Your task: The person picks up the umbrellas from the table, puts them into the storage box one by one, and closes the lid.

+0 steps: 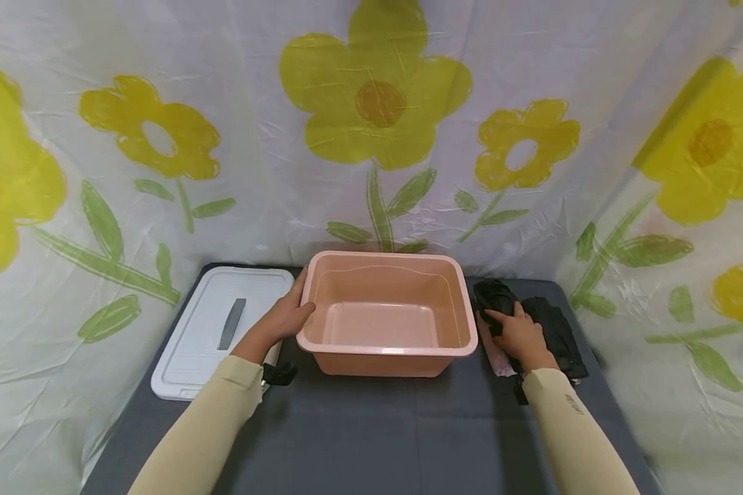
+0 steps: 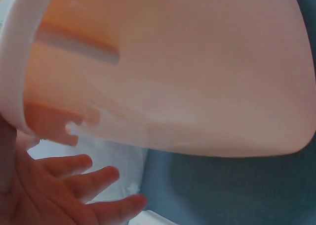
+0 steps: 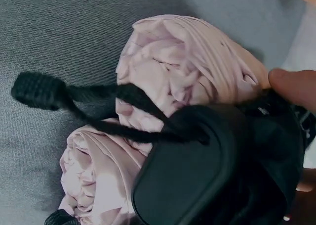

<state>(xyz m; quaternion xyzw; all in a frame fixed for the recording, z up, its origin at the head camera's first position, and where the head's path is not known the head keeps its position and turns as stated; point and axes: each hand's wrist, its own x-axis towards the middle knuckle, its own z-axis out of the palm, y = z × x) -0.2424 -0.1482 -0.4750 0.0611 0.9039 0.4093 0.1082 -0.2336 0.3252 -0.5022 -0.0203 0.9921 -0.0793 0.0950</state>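
A pink plastic basin (image 1: 380, 364) sits on the dark cloth-covered table. My left hand (image 1: 287, 313) grips its left rim, thumb over the edge; in the left wrist view the other fingers (image 2: 98, 183) spread along the outside wall. At the right, my right hand (image 1: 523, 337) holds a black folding umbrella (image 1: 494, 295) from above. The right wrist view shows its handle end (image 3: 185, 170) with a looped wrist strap (image 3: 37, 90), and the thumb (image 3: 294, 86) and fingers on either side of the dark fabric. Pale pink rolled material (image 3: 165, 62) lies beneath and beside the umbrella.
A white lid (image 1: 192, 344) with a grey handle lies left of the basin. Another black folded item (image 1: 557, 337) lies right of my right hand. A curtain (image 1: 254, 206) with yellow flowers hangs behind and along both sides of the table (image 1: 371, 440).
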